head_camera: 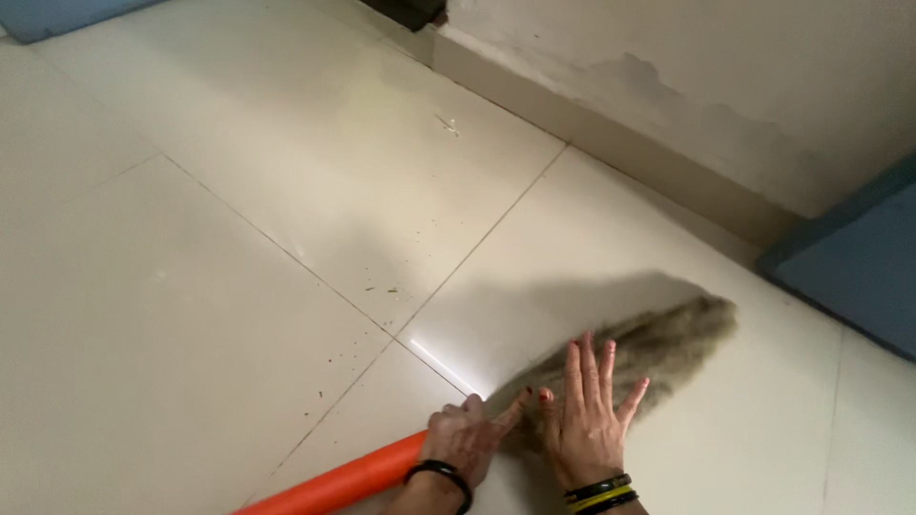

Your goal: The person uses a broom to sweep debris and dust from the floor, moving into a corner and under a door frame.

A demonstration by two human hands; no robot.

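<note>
A soft grass broom lies flat on the pale tiled floor, its orange handle point(348, 482) running to the lower left and its grey-brown bristle head point(668, 339) fanned out to the right. My left hand point(468, 439) is closed around the broom's neck where handle meets bristles; a black band is on that wrist. My right hand point(587, 415) presses flat on the bristles with fingers spread apart; black and yellow bangles circle its wrist.
Small bits of dirt point(382, 289) speckle the tiles near a grout joint, and a scrap of debris point(447, 124) lies near the wall. A stained wall with a skirting point(611, 143) runs along the back. A blue panel point(849, 262) stands at right.
</note>
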